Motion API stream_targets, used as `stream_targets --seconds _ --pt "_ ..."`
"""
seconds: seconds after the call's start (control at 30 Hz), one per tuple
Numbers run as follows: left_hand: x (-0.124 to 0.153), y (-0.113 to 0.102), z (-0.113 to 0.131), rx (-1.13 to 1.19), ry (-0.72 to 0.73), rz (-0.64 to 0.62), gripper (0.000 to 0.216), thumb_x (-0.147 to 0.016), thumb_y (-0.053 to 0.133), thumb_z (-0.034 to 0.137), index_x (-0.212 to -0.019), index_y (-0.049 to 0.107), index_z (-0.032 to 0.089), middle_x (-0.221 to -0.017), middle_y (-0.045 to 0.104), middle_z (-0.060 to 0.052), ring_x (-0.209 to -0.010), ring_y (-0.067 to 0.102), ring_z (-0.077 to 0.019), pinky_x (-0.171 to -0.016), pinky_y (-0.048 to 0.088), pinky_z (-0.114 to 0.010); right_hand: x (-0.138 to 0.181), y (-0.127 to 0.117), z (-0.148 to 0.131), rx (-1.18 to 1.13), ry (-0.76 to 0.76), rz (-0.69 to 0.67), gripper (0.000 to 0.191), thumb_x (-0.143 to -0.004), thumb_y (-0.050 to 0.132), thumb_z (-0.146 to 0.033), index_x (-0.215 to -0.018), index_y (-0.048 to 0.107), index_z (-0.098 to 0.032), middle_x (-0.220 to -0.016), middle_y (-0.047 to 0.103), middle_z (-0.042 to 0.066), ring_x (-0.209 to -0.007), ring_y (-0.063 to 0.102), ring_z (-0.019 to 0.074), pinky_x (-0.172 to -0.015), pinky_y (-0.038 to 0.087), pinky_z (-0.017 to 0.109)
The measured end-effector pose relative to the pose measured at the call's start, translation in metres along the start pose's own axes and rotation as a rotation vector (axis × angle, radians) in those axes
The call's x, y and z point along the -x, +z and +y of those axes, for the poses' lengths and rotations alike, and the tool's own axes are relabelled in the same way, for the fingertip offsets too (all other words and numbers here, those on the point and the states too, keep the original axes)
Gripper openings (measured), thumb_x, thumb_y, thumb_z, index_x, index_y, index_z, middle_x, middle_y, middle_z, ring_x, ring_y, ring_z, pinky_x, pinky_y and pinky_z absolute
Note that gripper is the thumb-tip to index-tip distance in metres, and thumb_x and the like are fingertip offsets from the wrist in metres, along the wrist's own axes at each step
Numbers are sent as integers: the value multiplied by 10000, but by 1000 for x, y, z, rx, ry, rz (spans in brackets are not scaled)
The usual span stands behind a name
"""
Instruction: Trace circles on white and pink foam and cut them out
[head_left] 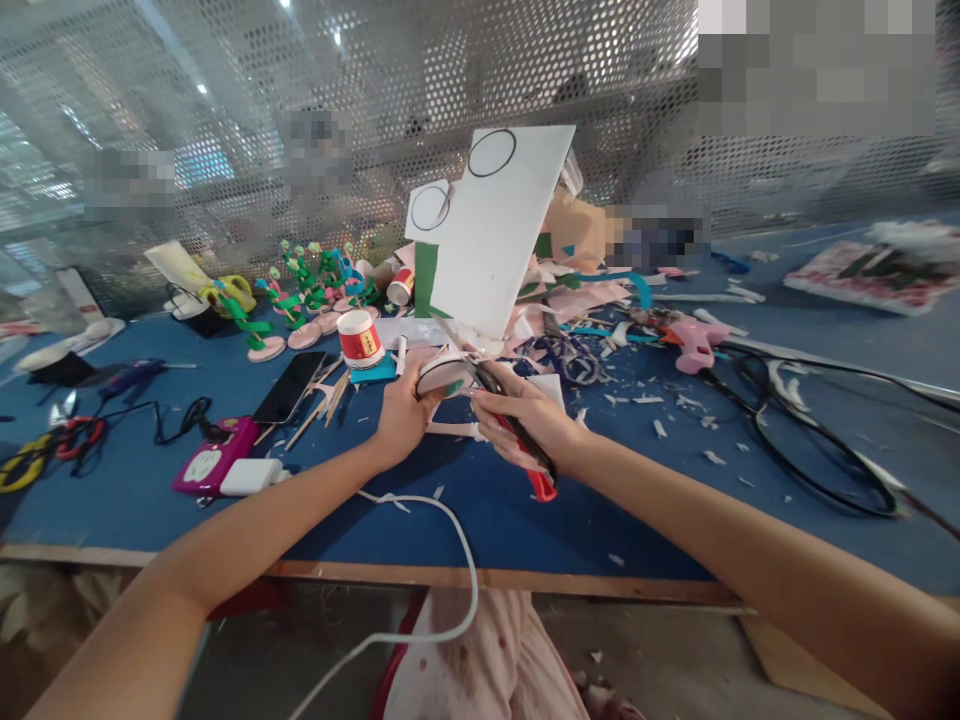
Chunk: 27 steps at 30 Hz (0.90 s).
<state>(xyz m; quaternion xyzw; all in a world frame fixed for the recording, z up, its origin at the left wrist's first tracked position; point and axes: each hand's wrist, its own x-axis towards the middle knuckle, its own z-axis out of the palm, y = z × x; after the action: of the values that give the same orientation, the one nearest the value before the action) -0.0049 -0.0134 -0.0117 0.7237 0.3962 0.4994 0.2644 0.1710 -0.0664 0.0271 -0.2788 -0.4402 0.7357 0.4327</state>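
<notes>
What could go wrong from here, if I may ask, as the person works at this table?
The right hand holds a black and red tool close to the left hand, so a slip might hurt those fingers. The white cable hangs over the table edge and could get snagged. The paper cup beside the left hand might be knocked over.

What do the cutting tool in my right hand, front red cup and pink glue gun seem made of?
Cutting tool: black and red handle, smooth, probably plastic; slim grey blade, likely metal. Front red cup: likely paper, matte-looking, with a printed side. Pink glue gun: smooth, opaque body, probably plastic.
</notes>
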Motion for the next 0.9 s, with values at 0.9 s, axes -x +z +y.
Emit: stream_targets --seconds 0.9 --pt "-2 -5 -1 -101 -40 25 196 -792 640 153 -984 623 186 -871 708 -24 -792 658 -176 -758 527 -287 0 -2 3 77 -8 19 882 -838 587 -207 -1583 116 -214 -449 459 -118 -284 344 86 -235 342 157"
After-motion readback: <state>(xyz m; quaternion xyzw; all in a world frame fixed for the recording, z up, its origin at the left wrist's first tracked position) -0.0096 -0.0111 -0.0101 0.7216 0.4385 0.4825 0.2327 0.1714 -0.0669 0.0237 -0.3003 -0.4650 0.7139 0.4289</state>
